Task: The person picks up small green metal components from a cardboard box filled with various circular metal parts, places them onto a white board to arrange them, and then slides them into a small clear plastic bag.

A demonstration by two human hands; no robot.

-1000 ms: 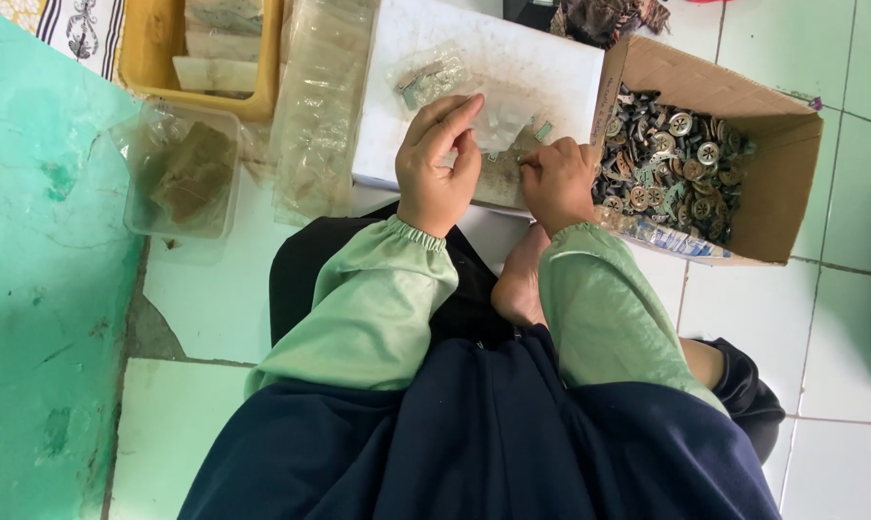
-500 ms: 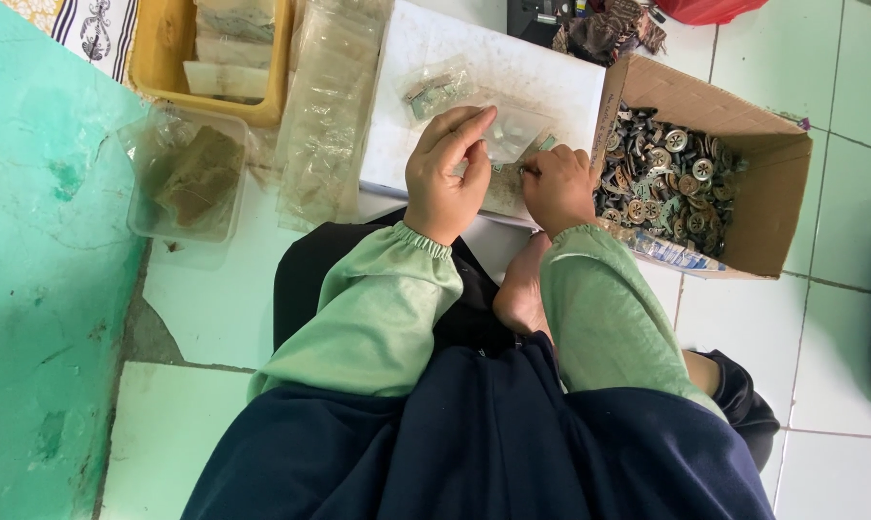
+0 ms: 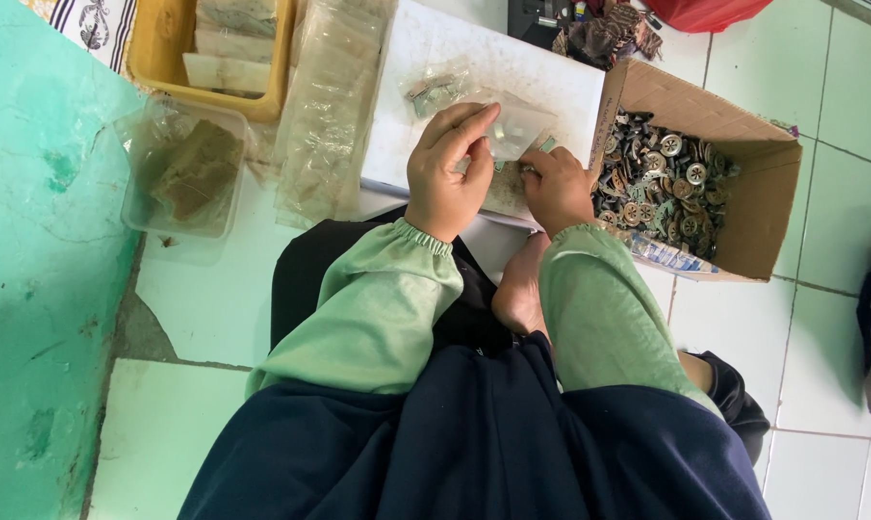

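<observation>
**Small bag pinched at the board's near edge**

At frame centre, the left hand (image 3: pixel 445 178) is pressing a small clear bag (image 3: pixel 512 130) flat with curled fingers, while the right hand (image 3: pixel 556 188) is pinching its lower corner shut. Both are working at the near edge of the white board (image 3: pixel 474 67), so the bag's contents risk sliding off onto the lap. The cardboard box of buttons (image 3: pixel 743 202) is crowding the right; the stack of clear bags (image 3: pixel 325 125) is crowding the left. Open tile is lying lower left.
</observation>
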